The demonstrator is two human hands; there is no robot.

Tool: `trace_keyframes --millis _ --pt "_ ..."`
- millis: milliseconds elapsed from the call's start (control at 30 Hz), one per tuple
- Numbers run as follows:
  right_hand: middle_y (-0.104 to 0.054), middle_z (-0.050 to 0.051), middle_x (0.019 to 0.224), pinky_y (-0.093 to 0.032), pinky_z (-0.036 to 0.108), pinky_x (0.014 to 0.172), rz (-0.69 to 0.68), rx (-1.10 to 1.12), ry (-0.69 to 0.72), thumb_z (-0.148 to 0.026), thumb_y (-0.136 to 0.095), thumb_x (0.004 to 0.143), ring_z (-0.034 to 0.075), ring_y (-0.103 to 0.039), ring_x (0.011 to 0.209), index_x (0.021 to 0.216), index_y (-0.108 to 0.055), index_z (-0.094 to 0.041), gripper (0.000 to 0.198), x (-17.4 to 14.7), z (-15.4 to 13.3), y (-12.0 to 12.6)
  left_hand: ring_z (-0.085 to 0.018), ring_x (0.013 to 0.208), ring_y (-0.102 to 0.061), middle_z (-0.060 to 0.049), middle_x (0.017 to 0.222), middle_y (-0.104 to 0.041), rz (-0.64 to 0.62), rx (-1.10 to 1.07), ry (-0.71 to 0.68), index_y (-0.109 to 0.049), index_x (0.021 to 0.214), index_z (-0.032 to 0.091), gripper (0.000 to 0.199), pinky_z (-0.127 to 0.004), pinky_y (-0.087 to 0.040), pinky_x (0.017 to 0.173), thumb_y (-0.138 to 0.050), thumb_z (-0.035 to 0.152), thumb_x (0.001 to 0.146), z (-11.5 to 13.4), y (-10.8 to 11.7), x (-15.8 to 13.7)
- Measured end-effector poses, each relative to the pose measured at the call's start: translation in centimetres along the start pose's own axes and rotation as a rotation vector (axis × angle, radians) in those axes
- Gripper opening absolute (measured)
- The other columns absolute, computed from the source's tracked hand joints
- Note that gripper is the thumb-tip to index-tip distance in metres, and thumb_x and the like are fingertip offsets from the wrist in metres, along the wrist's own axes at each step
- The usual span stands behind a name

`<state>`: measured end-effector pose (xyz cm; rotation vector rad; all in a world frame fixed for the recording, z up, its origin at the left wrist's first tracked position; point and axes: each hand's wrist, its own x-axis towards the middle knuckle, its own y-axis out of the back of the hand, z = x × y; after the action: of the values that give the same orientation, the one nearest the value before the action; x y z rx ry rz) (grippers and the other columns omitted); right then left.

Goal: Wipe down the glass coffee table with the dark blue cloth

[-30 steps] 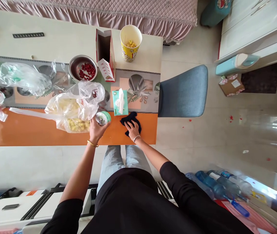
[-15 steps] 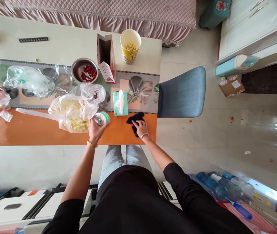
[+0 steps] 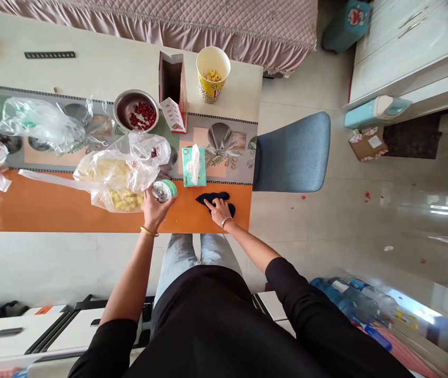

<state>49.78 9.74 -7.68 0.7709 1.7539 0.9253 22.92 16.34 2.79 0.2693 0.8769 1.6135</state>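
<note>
My left hand (image 3: 156, 211) is wrapped round a small round green-and-white tub (image 3: 164, 191) near the front edge of the table. What the tub holds is too small to make out. Under the fingers of my right hand (image 3: 219, 211) a dark cloth (image 3: 224, 197) is pressed onto the orange strip of the tabletop (image 3: 186, 218). Just beyond the cloth stands a turquoise tissue box (image 3: 188, 168) with a white tissue sticking out. Touching or close beside my left hand is a clear plastic bag (image 3: 109, 184) of yellow popcorn-like pieces.
Farther back stand a steel bowl (image 3: 120, 111) with small red pieces, an open carton (image 3: 179, 115) and a yellow popcorn cup (image 3: 208, 90). More crumpled plastic bags (image 3: 46, 126) lie at left. A blue-grey chair (image 3: 294, 152) meets the table's right end.
My right hand has shifted a little left and nearer, dragging the dark cloth across the orange surface. My left hand keeps its hold on the tub; the view has moved slightly.
</note>
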Motion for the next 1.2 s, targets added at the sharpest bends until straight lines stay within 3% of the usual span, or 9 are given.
trace_keyframes --millis 200,300,567,1000,1100,1200 --pt "-0.054 0.012 0.120 -0.038 0.039 0.085 -0.045 0.056 0.150 -0.011 -0.038 0.096 0.026 -0.045 0.104 0.152 -0.040 -0.035 0.062 2.1 -6.6 -1.0 -0.033 0.139 -0.042 -0.017 0.142 -0.048 0.021 0.020 -0.012 -0.044 0.139 0.019 0.084 -0.045 -0.036 0.113 -0.084 0.042 0.069 -0.2 0.2 0.2" --pt "-0.054 0.011 0.120 -0.038 0.039 0.086 -0.041 0.071 0.161 -0.013 -0.038 0.096 0.025 -0.045 0.103 0.152 -0.041 -0.036 0.060 2.4 -7.6 -1.0 -0.034 0.139 -0.043 -0.017 0.142 -0.048 0.023 0.021 -0.011 -0.044 0.139 0.019 0.083 -0.045 -0.037 0.112 -0.083 0.042 0.069 0.0 0.3 0.1" --pt "-0.052 0.010 0.115 -0.035 0.036 0.085 -0.017 0.070 0.103 -0.013 -0.040 0.096 0.024 -0.045 0.101 0.151 -0.040 -0.043 0.062 0.2 -2.6 -0.4 -0.032 0.136 -0.045 -0.015 0.141 -0.050 0.028 0.026 0.026 -0.045 0.136 0.020 0.081 -0.045 -0.038 0.111 -0.083 0.044 0.069 0.4 0.5 -0.3" --pt "-0.045 0.009 0.111 -0.041 0.034 0.086 0.130 0.032 -0.173 -0.012 -0.046 0.091 0.023 -0.043 0.099 0.151 -0.042 -0.037 0.065 -2.3 7.8 -1.0 -0.032 0.136 -0.045 -0.015 0.140 -0.050 0.033 0.015 0.031 -0.045 0.136 0.020 0.082 -0.044 -0.037 0.113 -0.084 0.045 0.068 0.5 0.5 -0.1" --pt "-0.044 0.010 0.111 -0.044 0.034 0.086 0.145 0.029 -0.235 -0.013 -0.045 0.092 0.023 -0.043 0.099 0.153 -0.040 -0.031 0.064 -1.2 8.5 -0.4 -0.031 0.137 -0.045 -0.014 0.141 -0.049 0.037 0.000 0.028 -0.046 0.136 0.020 0.082 -0.042 -0.036 0.114 -0.084 0.045 0.068 0.5 0.4 -0.1" --pt "-0.044 0.011 0.112 -0.046 0.033 0.084 0.128 0.036 -0.249 -0.014 -0.045 0.093 0.023 -0.044 0.098 0.155 -0.038 -0.029 0.064 0.1 6.8 0.0 -0.032 0.138 -0.043 -0.016 0.143 -0.048 0.043 -0.023 0.016 -0.045 0.137 0.019 0.083 -0.042 -0.035 0.115 -0.083 0.044 0.068 0.4 0.1 -0.1"
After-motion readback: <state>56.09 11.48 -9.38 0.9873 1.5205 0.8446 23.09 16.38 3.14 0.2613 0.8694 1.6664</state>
